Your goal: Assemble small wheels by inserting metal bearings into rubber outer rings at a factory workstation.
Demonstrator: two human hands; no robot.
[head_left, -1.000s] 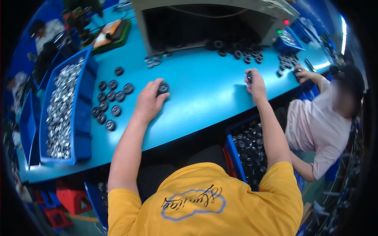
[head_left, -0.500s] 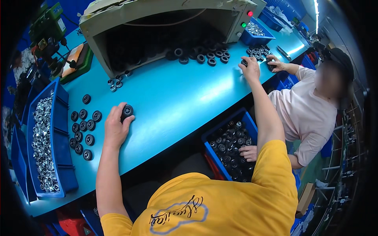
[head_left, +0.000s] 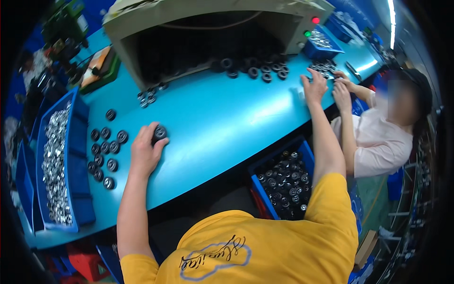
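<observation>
On the left of the blue-green table, my left hand point(head_left: 145, 150) is closed round a black wheel point(head_left: 160, 133), thumb and fingers at its rim. A loose group of similar black wheels point(head_left: 113, 147) lies to the left of this hand. Far to the right, my right hand point(head_left: 316, 89) is raised over the table with its thumb and fingers apart. No wheel shows clearly in it. Close by are a cluster of silver-and-black parts point(head_left: 323, 66) and a co-worker's hand point(head_left: 342, 96).
A blue bin point(head_left: 81, 189) of shiny metal parts stands at the left. Black rings point(head_left: 253, 73) lie before a large open-fronted machine point(head_left: 124, 52). Below the table edge sits a blue crate point(head_left: 307, 154) of wheels. A co-worker point(head_left: 378, 132) sits at the right.
The view has shifted slightly. My left hand still holds its wheel. A wheel seen at my right fingers before no longer shows clearly. The co-worker's hand has left the crate for the table.
</observation>
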